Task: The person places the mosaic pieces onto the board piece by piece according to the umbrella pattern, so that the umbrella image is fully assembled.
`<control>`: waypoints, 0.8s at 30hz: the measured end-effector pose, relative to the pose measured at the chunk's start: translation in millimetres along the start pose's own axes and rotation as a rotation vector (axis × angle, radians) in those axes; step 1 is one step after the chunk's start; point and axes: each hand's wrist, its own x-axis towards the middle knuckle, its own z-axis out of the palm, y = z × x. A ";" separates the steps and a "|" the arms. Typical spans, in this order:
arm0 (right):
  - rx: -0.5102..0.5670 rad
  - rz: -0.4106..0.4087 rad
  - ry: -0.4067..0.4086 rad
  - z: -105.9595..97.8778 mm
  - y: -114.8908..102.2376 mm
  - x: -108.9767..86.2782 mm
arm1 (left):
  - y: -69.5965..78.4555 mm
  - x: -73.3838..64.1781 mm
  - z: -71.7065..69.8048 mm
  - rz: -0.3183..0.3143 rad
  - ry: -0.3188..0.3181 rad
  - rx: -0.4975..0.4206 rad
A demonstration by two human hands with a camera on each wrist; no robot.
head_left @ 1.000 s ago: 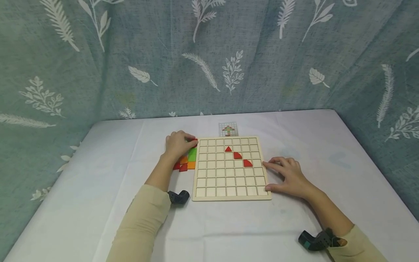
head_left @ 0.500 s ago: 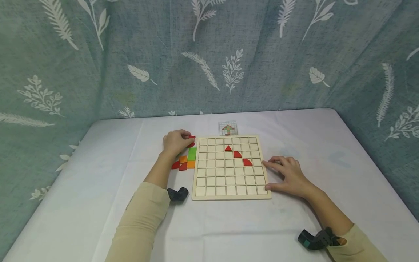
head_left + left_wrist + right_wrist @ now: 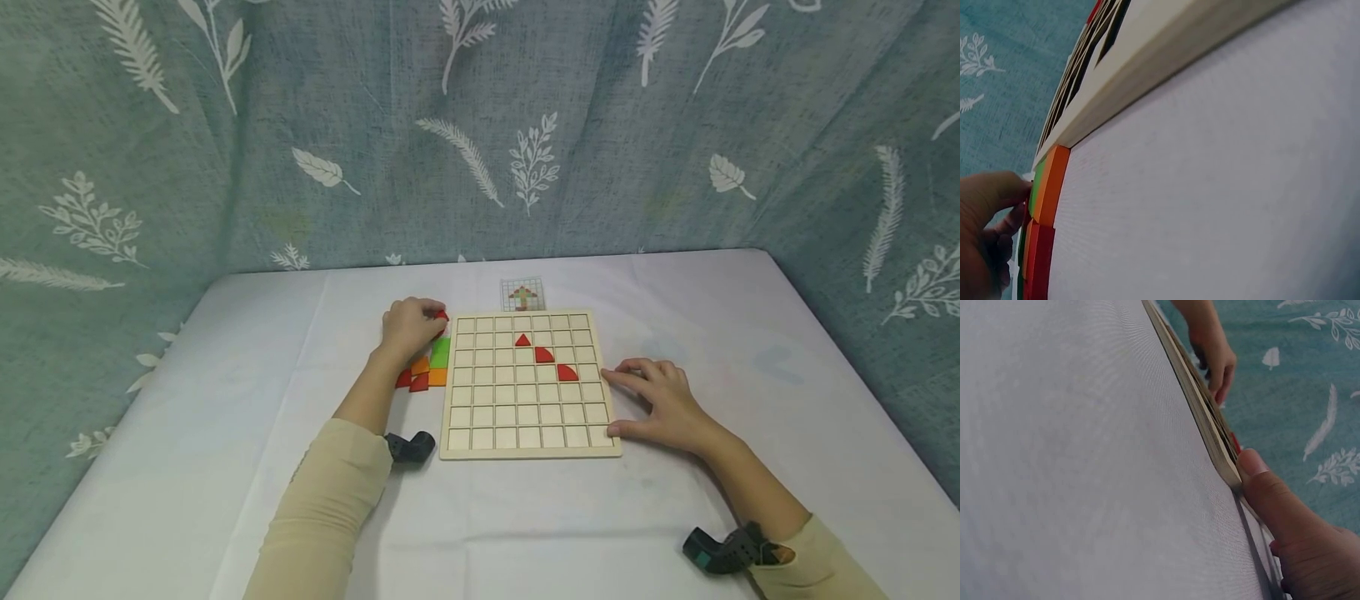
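My left hand [image 3: 408, 326] pinches a red piece [image 3: 441, 316] between thumb and fingers, just off the upper left edge of a wooden grid board [image 3: 506, 396]. Under and beside that hand lie a green block [image 3: 441, 353], orange blocks [image 3: 438, 377] and red pieces [image 3: 419, 382]. A red triangle [image 3: 522, 341] and two red quarter-circles [image 3: 544, 356] sit in cells of the board. At the board's right edge my right hand [image 3: 663, 408] rests with thumb and index fingertips touching the frame. In the right wrist view the thumb [image 3: 1272, 497] lies along the board's corner.
Behind the board's top edge lies a small pattern card [image 3: 522, 294] printed with a coloured arrow-like figure on a grid. A white cloth [image 3: 525, 525] covers the table, and a teal leaf-print curtain [image 3: 480, 167] hangs behind. Black cameras [image 3: 723, 552] sit on both wrists.
My left hand first drew slightly left from the board's edge with the red piece, then came a little back to the right. The right hand has stayed at the board's edge.
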 end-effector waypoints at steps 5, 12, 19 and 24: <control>-0.002 -0.006 0.004 0.0 0.9 -0.5 | 1.0 -1.2 0.6 0.012 0.006 0.007; -0.001 -0.017 0.010 -0.8 0.6 0.0 | -2.7 -1.2 1.3 0.095 0.033 0.045; -0.001 -0.014 0.007 0.1 1.8 -0.2 | -4.0 -4.4 1.4 0.187 0.058 0.045; -0.001 -0.018 0.012 0.9 2.3 -0.5 | -2.5 -11.0 1.9 0.247 0.063 0.000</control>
